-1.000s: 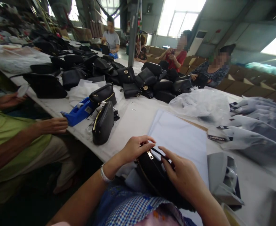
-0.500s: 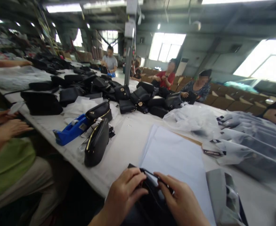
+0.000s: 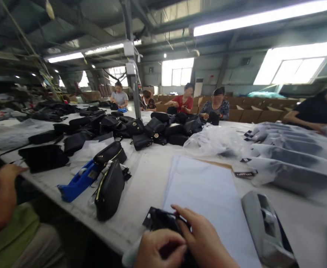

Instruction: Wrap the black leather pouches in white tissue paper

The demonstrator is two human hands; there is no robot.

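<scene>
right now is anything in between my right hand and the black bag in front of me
Nothing visible: your right hand touches the black bag directly. Your left hand only hides part of the bag from view; the white sheets lie beyond it.

Our left hand (image 3: pixel 160 248) slides in, a co-worker's hand (image 3: pixel 3 195) draws back

We now have the left hand lower and closer to our right hand (image 3: pixel 201 235), its fingers curled together, leaving the far end of the black bag (image 3: pixel 162 219) uncovered. We lose sight of the gold zip puller. The co-worker's hand, at the blue tape dispenser (image 3: pixel 79 181) a second ago, is well apart from it. Our view tips up, bringing in a ceiling lamp (image 3: pixel 264 18).
</scene>
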